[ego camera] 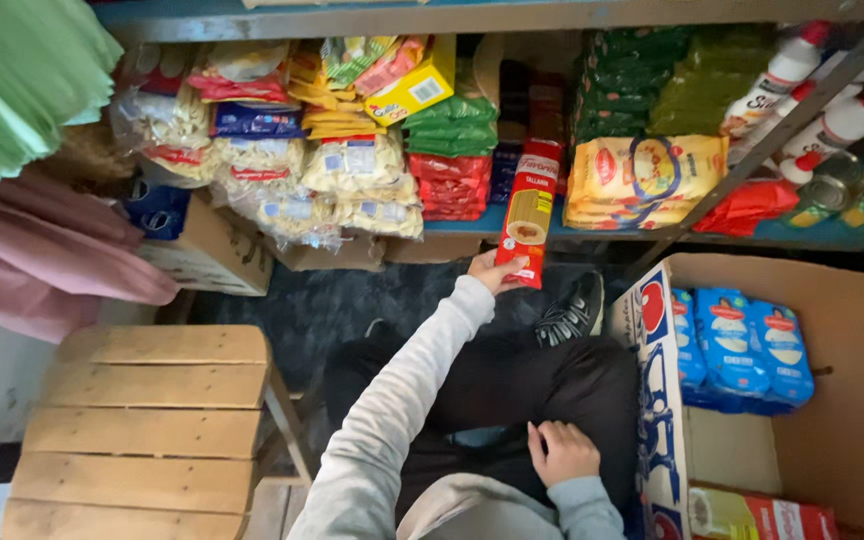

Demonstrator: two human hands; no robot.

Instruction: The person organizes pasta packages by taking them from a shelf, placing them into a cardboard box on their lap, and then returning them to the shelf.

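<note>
My left hand (497, 270) is stretched forward and holds the lower end of a long red packet of spaghetti (530, 210), upright in front of the lower shelf (592, 232). The packet stands between red packs (449, 185) on its left and yellow pasta bags (644, 180) on its right. My right hand (562, 452) rests on my black-trousered thigh, fingers curled, holding nothing. I am seated, one black shoe (572, 312) showing on the dark floor.
An open cardboard box (852, 340) at the right holds blue packets (742, 345) and a red packet (762, 517). A wooden stool (147, 430) stands at the left. Clear pasta bags (337, 185), green packs (652, 85) and white bottles (832, 125) fill the shelf.
</note>
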